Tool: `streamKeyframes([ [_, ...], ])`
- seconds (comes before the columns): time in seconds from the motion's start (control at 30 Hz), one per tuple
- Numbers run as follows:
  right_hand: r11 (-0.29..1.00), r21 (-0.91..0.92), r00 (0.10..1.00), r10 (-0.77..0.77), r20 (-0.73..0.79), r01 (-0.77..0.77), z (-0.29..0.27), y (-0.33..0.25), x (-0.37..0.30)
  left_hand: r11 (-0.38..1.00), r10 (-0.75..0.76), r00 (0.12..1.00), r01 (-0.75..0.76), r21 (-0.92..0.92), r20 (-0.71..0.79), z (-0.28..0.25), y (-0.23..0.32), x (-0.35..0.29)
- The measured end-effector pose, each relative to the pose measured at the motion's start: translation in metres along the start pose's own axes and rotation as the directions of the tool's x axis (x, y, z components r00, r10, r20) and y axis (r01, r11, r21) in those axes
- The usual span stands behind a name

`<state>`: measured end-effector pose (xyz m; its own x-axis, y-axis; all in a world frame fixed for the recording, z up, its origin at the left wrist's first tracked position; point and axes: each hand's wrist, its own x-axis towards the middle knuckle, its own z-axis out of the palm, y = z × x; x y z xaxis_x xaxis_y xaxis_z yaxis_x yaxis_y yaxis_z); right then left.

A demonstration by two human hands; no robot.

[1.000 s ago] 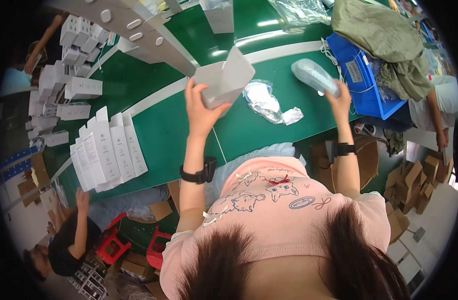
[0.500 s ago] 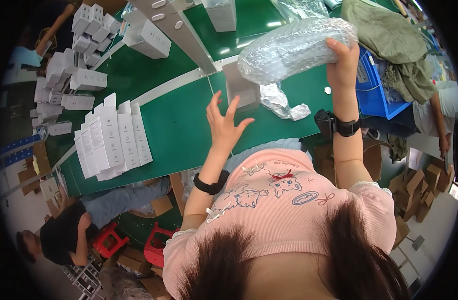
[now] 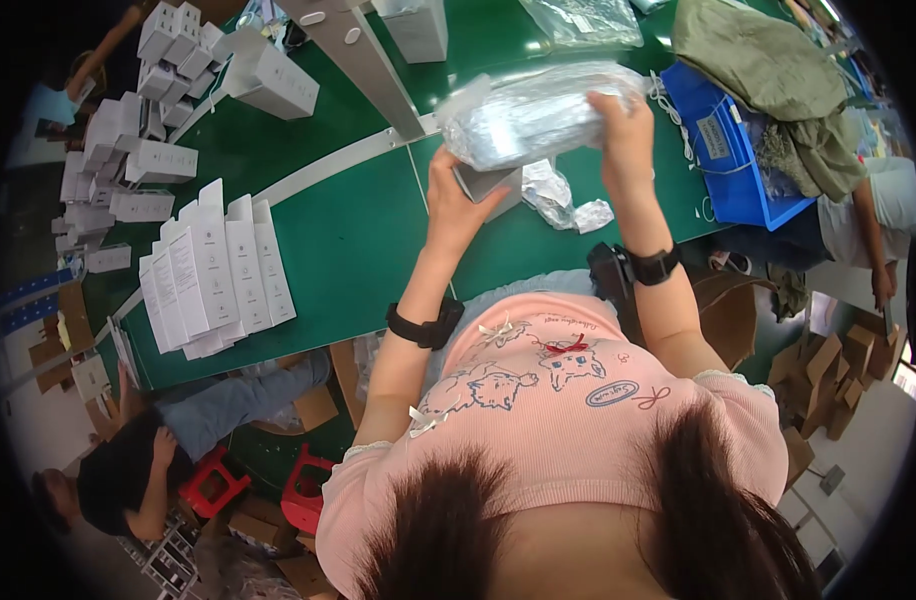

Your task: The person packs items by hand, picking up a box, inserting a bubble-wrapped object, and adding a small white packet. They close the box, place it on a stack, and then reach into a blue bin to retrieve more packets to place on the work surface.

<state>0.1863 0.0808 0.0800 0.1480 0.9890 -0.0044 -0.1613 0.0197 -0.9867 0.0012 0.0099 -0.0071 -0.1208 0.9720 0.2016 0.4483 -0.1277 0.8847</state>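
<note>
My right hand grips the right end of a bubble-wrapped package, held level above the green table. Under its left end stands a small white open-topped box, partly covered by the package. My left hand is closed around the left side of that box, thumb across its near side; its fingertips are partly hidden by the bubble wrap. Just right of the box lie a crumpled clear plastic bag and a smaller crumpled wrapper.
A row of white cartons stands at left on the table. A metal post rises beyond the box. At right are a blue bin and an olive jacket. More white boxes are piled far left; co-workers are nearby.
The bubble-wrapped package has moved left and lower, over the box. My left hand has gone from spread fingers beside the box to gripping it.
</note>
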Motion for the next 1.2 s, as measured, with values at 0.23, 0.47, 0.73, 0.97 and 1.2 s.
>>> streamKeyframes([
  [0.23,0.474,-0.705,0.849,-0.331,0.413,0.528,0.036,-0.026,-0.002,0.987,0.148,0.978,-0.135,0.092,-0.144,0.011,-0.002,0.0],
  [0.47,0.117,-0.538,0.55,-0.212,0.808,0.835,0.033,0.034,-0.01,0.975,0.216,0.965,-0.206,0.084,-0.148,0.012,-0.009,-0.002],
  [0.73,0.431,-0.762,0.855,-0.042,0.518,0.483,-0.029,0.142,0.026,0.988,0.145,0.988,-0.143,0.053,-0.051,-0.027,0.015,-0.013],
  [0.97,0.549,-0.699,0.747,0.186,0.638,0.459,-0.039,0.142,0.033,0.961,0.103,0.994,-0.091,0.26,-0.033,-0.042,0.029,0.003],
  [1.2,0.71,-0.076,0.645,-0.584,0.493,0.7,0.01,0.026,0.003,0.954,-0.231,0.966,0.248,0.168,-0.112,-0.055,0.037,0.018],
])
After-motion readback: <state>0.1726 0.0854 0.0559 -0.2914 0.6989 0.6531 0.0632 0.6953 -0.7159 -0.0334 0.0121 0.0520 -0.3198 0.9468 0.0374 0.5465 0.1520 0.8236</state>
